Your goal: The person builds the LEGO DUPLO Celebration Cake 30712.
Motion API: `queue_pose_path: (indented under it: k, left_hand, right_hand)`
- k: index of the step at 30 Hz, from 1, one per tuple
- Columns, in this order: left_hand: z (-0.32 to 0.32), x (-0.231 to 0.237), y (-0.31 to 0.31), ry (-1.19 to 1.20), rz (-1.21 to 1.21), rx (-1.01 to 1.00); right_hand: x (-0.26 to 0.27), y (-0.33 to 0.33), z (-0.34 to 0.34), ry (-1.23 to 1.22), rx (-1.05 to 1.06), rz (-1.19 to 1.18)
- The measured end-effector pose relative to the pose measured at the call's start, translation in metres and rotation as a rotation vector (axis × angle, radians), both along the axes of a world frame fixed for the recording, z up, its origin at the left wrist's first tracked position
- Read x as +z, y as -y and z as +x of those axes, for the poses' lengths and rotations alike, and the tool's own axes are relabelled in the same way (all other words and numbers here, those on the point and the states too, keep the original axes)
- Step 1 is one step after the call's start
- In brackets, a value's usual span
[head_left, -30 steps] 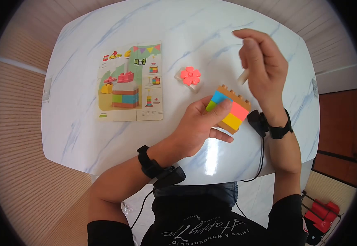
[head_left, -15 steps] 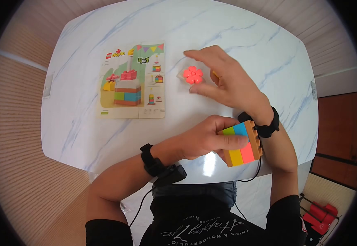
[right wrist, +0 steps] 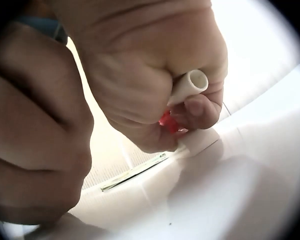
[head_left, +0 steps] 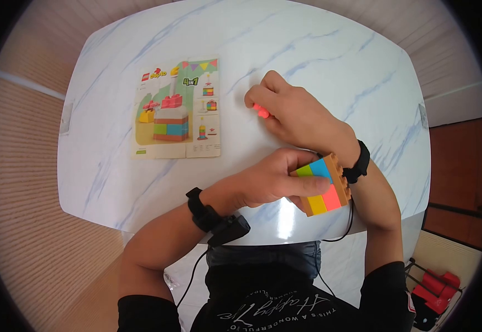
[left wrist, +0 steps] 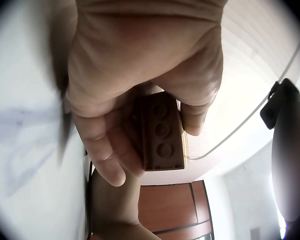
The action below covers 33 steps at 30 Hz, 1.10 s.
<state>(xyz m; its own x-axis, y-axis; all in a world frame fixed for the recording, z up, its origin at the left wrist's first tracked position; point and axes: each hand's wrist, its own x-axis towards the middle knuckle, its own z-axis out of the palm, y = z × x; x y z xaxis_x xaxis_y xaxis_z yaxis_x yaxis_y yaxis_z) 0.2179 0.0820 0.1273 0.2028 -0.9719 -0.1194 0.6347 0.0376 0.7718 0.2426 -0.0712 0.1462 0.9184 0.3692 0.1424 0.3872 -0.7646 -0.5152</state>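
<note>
My left hand (head_left: 277, 180) grips a stack of toy building bricks (head_left: 321, 193), thumb across its green, blue, yellow and pink face. Brown studded layers cap the stack; one brown side (left wrist: 162, 132) shows in the left wrist view. Farther from the body, my right hand (head_left: 307, 119) has its fingers closed around a pink flower piece (head_left: 261, 111). A white hollow tube (right wrist: 189, 86) is held in the same hand, its open end poking out of the palm. Under the fingers, a white brick (right wrist: 202, 141) is close over the table; the hand hides it in the head view.
A paper instruction leaflet (head_left: 177, 110) with brick models printed on it lies left of the hands on the white marbled table (head_left: 108, 182). A black cable (head_left: 349, 226) runs from the right wrist camera down past the table's near edge.
My right hand swung left and down onto the flower piece, and its fingers closed on it. My left hand drew the brick stack nearer the body and turned its studs rightward.
</note>
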Motion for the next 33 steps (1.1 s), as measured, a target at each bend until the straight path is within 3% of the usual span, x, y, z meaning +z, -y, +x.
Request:
queue_pose_path:
  k: [3, 6, 8, 9, 12, 15, 19, 23, 33]
  left_hand:
    - [0.003, -0.001, -0.001, 0.019, 0.010, 0.009]
    - [0.008, 0.000, -0.003, 0.010, 0.036, 0.070]
    - [0.016, 0.001, -0.005, -0.099, 0.071, 0.161]
    - [0.017, 0.001, -0.005, -0.088, 0.068, 0.160]
    - [0.022, 0.001, -0.004, -0.099, 0.031, 0.410]
    - [0.027, -0.002, -0.006, -0.099, -0.021, 0.511]
    - [0.028, -0.004, -0.006, -0.086, -0.067, 0.542]
    - [0.028, 0.000, -0.005, -0.145, -0.045, 0.574]
    - [0.021, -0.003, -0.002, -0.070, -0.029, 0.633]
  right_hand:
    - [-0.003, 0.003, 0.003, -0.027, -0.025, -0.023]
    - [-0.007, 0.015, 0.009, 0.108, 0.032, 0.143]
    - [0.004, 0.024, 0.013, 0.048, -0.096, 0.426]
    - [0.011, 0.028, 0.012, 0.059, -0.094, 0.424]
    - [0.040, 0.036, 0.004, -0.234, -0.246, 0.743]
    - [0.051, 0.039, -0.006, -0.334, -0.160, 0.756]
    - [0.046, 0.030, -0.012, -0.249, -0.123, 0.779]
    - [0.036, 0.031, -0.009, 0.044, -0.056, 0.593]
    - [0.031, 0.028, -0.011, -0.060, -0.005, 0.748]
